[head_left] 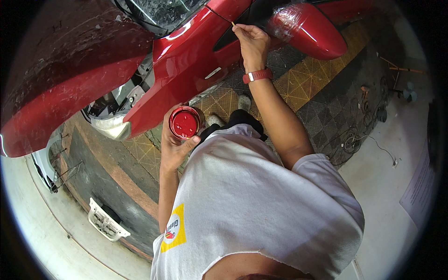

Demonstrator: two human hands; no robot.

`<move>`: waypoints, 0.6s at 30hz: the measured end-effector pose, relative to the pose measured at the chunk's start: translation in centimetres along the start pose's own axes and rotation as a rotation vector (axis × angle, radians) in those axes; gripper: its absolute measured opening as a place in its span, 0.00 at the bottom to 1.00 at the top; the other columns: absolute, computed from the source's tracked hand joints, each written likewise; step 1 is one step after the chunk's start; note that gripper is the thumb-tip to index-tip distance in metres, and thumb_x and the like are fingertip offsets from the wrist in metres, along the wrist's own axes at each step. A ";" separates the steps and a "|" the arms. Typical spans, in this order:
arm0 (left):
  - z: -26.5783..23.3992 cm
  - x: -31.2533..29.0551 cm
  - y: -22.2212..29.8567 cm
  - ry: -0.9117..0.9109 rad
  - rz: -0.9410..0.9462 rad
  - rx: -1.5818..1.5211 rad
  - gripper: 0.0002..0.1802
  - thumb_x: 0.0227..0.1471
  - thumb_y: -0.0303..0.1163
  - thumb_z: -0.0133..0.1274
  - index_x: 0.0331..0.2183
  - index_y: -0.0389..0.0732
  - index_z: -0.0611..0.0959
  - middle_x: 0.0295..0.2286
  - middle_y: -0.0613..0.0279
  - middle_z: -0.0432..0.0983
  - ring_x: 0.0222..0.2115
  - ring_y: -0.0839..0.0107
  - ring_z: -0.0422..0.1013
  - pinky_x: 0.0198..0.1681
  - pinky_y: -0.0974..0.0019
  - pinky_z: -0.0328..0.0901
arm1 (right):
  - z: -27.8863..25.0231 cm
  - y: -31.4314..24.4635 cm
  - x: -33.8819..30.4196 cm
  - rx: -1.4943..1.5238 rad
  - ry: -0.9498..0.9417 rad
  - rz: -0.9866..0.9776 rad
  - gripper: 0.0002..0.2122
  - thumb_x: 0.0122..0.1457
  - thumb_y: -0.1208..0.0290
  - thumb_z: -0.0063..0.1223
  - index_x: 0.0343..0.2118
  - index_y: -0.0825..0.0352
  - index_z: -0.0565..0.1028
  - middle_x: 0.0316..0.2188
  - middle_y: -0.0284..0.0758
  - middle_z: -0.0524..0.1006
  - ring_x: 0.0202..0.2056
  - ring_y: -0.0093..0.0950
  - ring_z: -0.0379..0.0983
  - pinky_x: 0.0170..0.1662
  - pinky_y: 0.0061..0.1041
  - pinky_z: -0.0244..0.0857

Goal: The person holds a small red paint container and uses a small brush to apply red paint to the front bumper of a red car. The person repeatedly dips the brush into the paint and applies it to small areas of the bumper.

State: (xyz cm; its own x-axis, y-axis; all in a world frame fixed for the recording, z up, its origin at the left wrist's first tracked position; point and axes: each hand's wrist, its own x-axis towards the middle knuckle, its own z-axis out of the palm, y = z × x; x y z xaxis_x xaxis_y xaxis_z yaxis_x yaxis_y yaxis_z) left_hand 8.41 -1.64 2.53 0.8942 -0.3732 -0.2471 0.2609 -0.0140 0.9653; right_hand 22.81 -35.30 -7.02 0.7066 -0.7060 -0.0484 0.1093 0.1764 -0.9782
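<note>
My left hand point(173, 153) is wrapped round an open, round container of red paint point(184, 122), held upright in front of my waist. Glossy red liquid with a few pale bubbles or glints shows inside it. My right hand point(253, 41) reaches forward and pinches a thin, light wooden stick point(233, 23) between thumb and fingertips. The stick's tip is at the edge of the red car body point(186, 65), by the seam near the windscreen; whether it touches is hard to tell. Close to that hand is the red side mirror point(322, 35), partly wrapped in clear plastic film.
A large red panel point(84, 88), looking like a raised bonnet, spreads over the left. Below it sits a headlight point(109, 127). Black and yellow grid tiles point(308, 79) cover the floor. A white car part point(106, 219) lies lower left; cables point(359, 140) and a small fan point(409, 93) are right.
</note>
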 end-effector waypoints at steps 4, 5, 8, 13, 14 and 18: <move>0.0 -0.1 0.0 0.011 -0.005 -0.004 0.64 0.49 0.43 0.89 0.76 0.36 0.68 0.65 0.53 0.78 0.67 0.61 0.76 0.74 0.52 0.72 | 0.1 -0.2 0.0 -0.033 -0.006 0.012 0.07 0.67 0.82 0.77 0.45 0.75 0.90 0.41 0.37 0.92 0.41 0.21 0.88 0.50 0.19 0.82; 0.1 -0.1 0.0 0.016 -0.004 -0.006 0.65 0.49 0.44 0.89 0.76 0.37 0.68 0.65 0.53 0.78 0.67 0.61 0.76 0.74 0.52 0.72 | 0.2 -0.2 0.0 -0.025 -0.001 -0.015 0.06 0.67 0.81 0.77 0.44 0.74 0.91 0.40 0.37 0.93 0.39 0.21 0.88 0.48 0.19 0.82; 0.1 -0.1 -0.2 0.015 -0.007 -0.006 0.65 0.49 0.45 0.89 0.76 0.36 0.68 0.65 0.53 0.78 0.68 0.60 0.75 0.74 0.52 0.71 | 0.4 0.0 0.0 0.008 0.009 -0.066 0.06 0.67 0.77 0.77 0.42 0.74 0.92 0.37 0.36 0.93 0.36 0.19 0.89 0.43 0.20 0.82; -0.1 -0.1 -0.2 0.007 -0.003 0.013 0.65 0.49 0.46 0.89 0.77 0.36 0.68 0.66 0.53 0.77 0.68 0.60 0.74 0.74 0.52 0.70 | 0.5 -0.1 0.0 -0.003 0.005 -0.068 0.06 0.67 0.76 0.78 0.42 0.73 0.92 0.37 0.36 0.94 0.37 0.19 0.89 0.44 0.20 0.82; 0.0 -0.1 -0.1 0.009 -0.011 0.012 0.65 0.49 0.46 0.89 0.77 0.36 0.68 0.66 0.53 0.77 0.69 0.60 0.74 0.74 0.52 0.70 | 0.6 -0.2 0.0 -0.011 0.008 -0.069 0.06 0.67 0.76 0.78 0.41 0.73 0.92 0.37 0.36 0.94 0.37 0.19 0.89 0.44 0.20 0.82; 0.0 -0.2 -0.2 0.009 -0.007 0.006 0.65 0.49 0.45 0.89 0.77 0.36 0.68 0.66 0.53 0.77 0.69 0.60 0.74 0.74 0.52 0.70 | 0.9 -0.9 -0.3 -0.045 0.004 -0.049 0.06 0.67 0.78 0.78 0.43 0.74 0.91 0.40 0.37 0.93 0.39 0.21 0.89 0.48 0.20 0.82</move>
State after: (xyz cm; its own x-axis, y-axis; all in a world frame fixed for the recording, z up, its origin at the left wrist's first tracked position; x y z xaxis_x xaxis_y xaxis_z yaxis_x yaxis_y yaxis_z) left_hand 8.22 -1.52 2.39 0.8956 -0.3649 -0.2544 0.2648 -0.0220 0.9640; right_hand 23.15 -34.67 -5.94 0.6980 -0.7161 -0.0008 0.1125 0.1108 -0.9875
